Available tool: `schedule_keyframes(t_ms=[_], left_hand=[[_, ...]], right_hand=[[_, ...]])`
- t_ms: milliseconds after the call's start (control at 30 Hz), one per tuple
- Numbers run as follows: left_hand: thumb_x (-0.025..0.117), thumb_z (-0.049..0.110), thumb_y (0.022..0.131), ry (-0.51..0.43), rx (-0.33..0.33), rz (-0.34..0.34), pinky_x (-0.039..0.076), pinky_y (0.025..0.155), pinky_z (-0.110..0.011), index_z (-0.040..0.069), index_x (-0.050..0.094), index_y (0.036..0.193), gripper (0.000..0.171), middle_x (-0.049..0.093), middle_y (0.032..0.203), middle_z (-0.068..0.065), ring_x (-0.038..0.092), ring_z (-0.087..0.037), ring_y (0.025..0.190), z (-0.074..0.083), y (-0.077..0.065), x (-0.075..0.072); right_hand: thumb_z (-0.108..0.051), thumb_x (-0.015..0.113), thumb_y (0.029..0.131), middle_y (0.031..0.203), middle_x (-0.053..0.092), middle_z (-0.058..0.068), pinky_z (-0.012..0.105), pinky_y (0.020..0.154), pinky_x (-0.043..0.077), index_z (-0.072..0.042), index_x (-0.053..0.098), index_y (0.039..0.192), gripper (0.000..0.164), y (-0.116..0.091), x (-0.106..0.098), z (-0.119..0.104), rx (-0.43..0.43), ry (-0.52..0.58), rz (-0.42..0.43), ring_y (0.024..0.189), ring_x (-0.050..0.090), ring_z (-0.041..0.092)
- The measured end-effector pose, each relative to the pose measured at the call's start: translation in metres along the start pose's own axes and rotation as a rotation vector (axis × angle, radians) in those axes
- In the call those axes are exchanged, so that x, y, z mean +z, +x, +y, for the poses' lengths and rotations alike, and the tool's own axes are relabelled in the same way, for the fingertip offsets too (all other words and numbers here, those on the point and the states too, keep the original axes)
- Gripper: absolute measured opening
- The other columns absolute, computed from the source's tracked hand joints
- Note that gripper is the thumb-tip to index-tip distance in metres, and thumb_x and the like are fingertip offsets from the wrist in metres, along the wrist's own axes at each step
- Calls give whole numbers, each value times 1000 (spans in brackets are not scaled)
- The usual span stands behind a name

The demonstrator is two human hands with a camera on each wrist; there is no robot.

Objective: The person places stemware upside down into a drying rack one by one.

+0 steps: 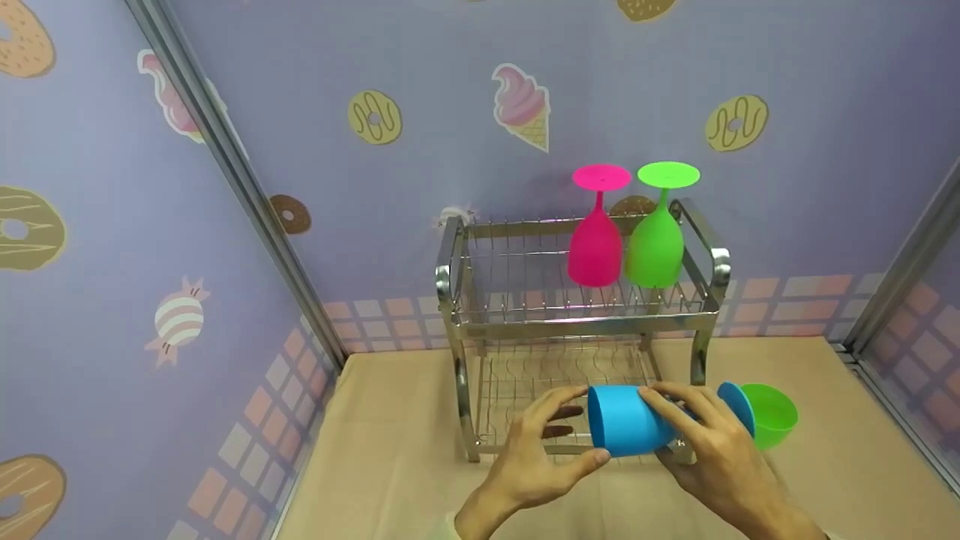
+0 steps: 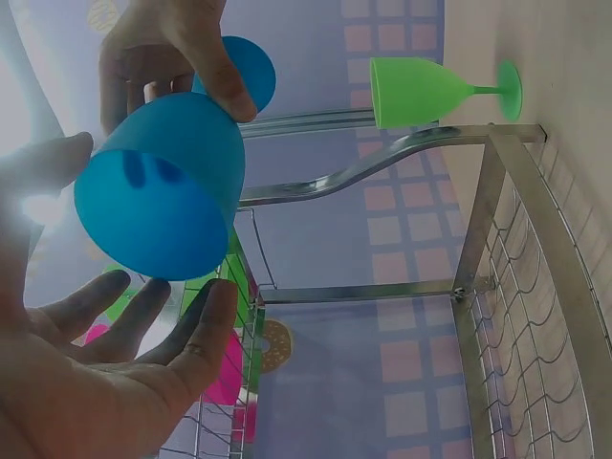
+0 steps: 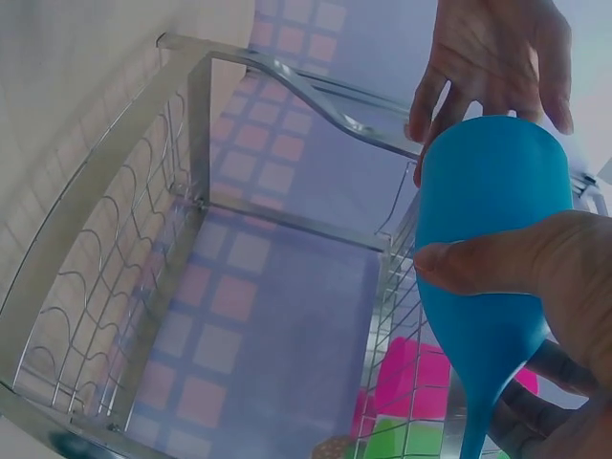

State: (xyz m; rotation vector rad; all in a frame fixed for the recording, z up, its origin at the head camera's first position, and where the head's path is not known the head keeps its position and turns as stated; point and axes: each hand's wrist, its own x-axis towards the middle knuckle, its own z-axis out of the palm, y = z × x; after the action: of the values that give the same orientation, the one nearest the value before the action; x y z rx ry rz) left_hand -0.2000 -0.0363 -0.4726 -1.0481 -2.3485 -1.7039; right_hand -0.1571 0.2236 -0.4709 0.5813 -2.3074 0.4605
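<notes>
Blue goblet [image 1: 630, 421] is held sideways above the table [image 1: 390, 465], near side of the rack [image 1: 585, 327], mouth leftward; the right hand [image 1: 724, 450] is clamped round its bowl, while the left hand [image 1: 529, 457] spreads its fingers about the rim, contact unclear; the left wrist view shows the standing green goblet [image 2: 416, 93] down to its foot, hidden in the head view; left of the pink goblet [image 1: 596, 251], upper wires run to the rack's left rail.
</notes>
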Motion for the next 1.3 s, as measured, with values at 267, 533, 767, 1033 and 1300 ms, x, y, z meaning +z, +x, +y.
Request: schedule_keyframes(t_ms=[267,533,767,1033,1300], left_hand=[[83,34,93,-32,9,14,61,97,-27,19,52,154,69,61,145,-6,67,-21,127,-1,1,2],[83,28,92,-114,7,23,63,95,-30,21,55,151,65,57,143,-8,67,-21,124,-1,1,1],[84,27,88,-135,20,46,65,91,-32,23,56,148,66,58,140,-7,67,-19,119,-4,1,2],[83,27,86,-136,29,65,66,86,-34,19,57,142,62,59,136,-11,69,-19,114,-8,-1,0],[80,28,84,-158,5,98,67,85,-38,15,53,139,63,58,134,-16,70,-24,111,-9,0,-7]], right_hand=[[2,108,43,134,67,15,63,94,62,-14,67,145,111,-1,0,-4,-7,8,6,115,67,42],[-3,109,45,135,67,14,57,93,63,-14,64,148,113,-2,3,-5,-23,41,26,117,67,35],[-2,108,47,138,66,14,61,98,61,-14,62,150,114,-3,2,-9,-23,37,16,118,66,37],[-37,97,80,139,67,11,20,120,39,-13,63,149,80,-8,-2,-8,-114,43,71,118,64,30],[-51,63,106,119,72,20,15,114,43,1,75,122,56,-13,0,-7,-201,209,289,110,63,29]])
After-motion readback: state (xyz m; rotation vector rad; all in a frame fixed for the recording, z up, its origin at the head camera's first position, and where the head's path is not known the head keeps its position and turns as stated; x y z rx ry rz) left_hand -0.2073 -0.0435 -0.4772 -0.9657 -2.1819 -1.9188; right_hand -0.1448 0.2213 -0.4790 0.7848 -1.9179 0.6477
